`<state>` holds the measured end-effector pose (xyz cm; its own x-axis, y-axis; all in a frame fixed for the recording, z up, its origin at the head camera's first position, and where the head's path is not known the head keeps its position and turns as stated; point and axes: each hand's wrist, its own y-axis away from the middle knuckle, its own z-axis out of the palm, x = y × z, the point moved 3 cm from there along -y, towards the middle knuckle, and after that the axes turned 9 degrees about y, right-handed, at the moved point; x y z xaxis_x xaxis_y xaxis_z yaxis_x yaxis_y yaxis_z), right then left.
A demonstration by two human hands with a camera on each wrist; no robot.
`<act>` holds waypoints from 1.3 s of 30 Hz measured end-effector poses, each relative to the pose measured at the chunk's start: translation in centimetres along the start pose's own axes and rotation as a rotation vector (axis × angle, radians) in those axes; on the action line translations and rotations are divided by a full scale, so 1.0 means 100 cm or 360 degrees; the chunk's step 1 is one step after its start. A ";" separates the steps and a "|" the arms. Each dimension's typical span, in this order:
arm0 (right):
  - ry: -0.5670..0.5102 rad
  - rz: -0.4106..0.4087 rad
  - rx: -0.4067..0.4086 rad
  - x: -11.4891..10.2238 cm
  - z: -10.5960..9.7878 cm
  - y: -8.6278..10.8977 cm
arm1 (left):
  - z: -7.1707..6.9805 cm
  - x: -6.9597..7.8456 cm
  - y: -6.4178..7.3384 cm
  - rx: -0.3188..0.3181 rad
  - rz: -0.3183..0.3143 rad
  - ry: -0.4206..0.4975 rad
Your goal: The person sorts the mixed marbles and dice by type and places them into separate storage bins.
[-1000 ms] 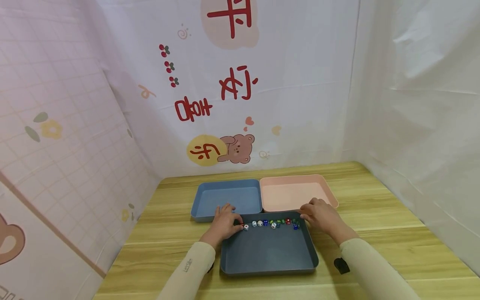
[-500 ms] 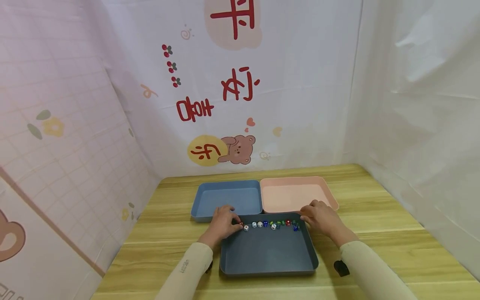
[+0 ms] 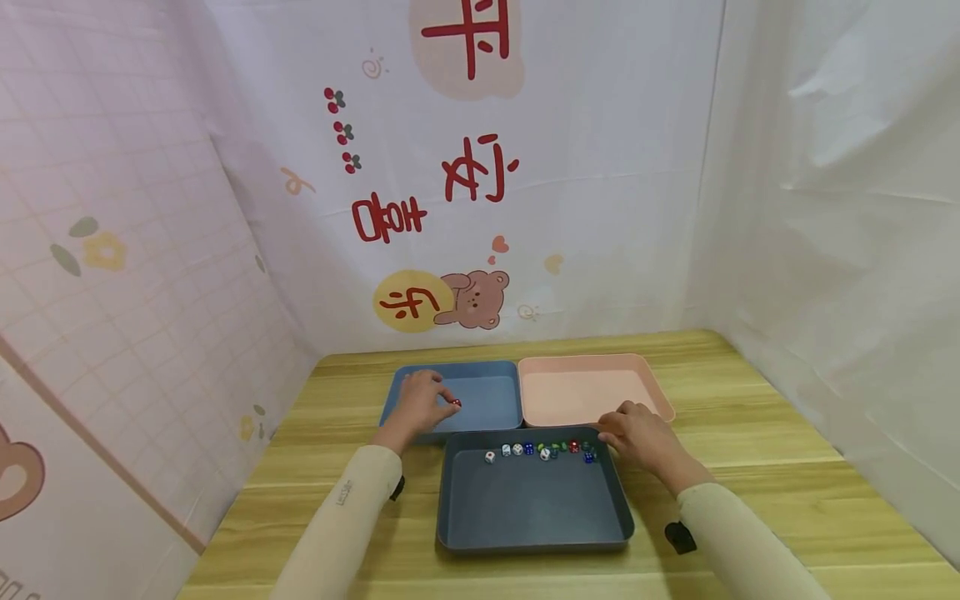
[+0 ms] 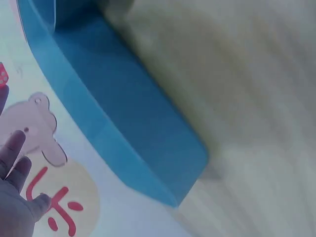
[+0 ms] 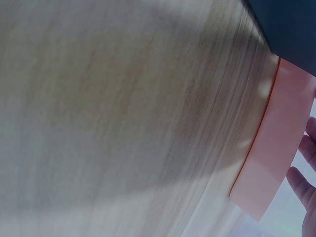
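Observation:
Over the blue tray (image 3: 480,392) my left hand (image 3: 417,403) pinches a red die (image 3: 456,403) between thumb and forefinger. That die also shows at the left edge of the left wrist view, with the other fingers spread loosely. My right hand (image 3: 645,435) rests its fingertips at the far right corner of the dark grey tray (image 3: 536,512), beside the pink tray (image 3: 588,387). Along the grey tray's far side lie several dice, among them a white die (image 3: 490,457), a blue die (image 3: 528,448), another red die (image 3: 574,447) and some green ones.
Blue and pink trays stand side by side behind the grey one on a wood-grain table (image 3: 300,483). A printed white cloth (image 3: 600,208) hangs behind the table and along both sides.
My left hand has taken the red die from the grey tray's far left corner and moved it up and left over the blue tray. The right hand stays at the grey tray's corner.

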<state>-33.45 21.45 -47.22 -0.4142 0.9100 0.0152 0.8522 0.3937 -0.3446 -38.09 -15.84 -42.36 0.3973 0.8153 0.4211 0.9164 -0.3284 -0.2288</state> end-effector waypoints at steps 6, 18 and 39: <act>0.0014 -0.0003 0.0008 0.001 0.000 0.000 | -0.001 -0.014 -0.015 -0.0048 -0.0079 -0.0075; 0.0015 -0.0031 0.0030 0.000 0.005 0.002 | 0.029 -0.039 -0.027 -0.0129 -0.0259 -0.0228; 0.0042 -0.0055 0.0110 -0.005 0.000 0.005 | 0.028 -0.047 -0.028 -0.0085 -0.0308 -0.0193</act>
<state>-32.85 21.23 -47.42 -0.4337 0.8995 0.0527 0.8131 0.4159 -0.4072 -42.63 -17.41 -46.14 0.2081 0.9159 0.3432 0.9775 -0.1825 -0.1057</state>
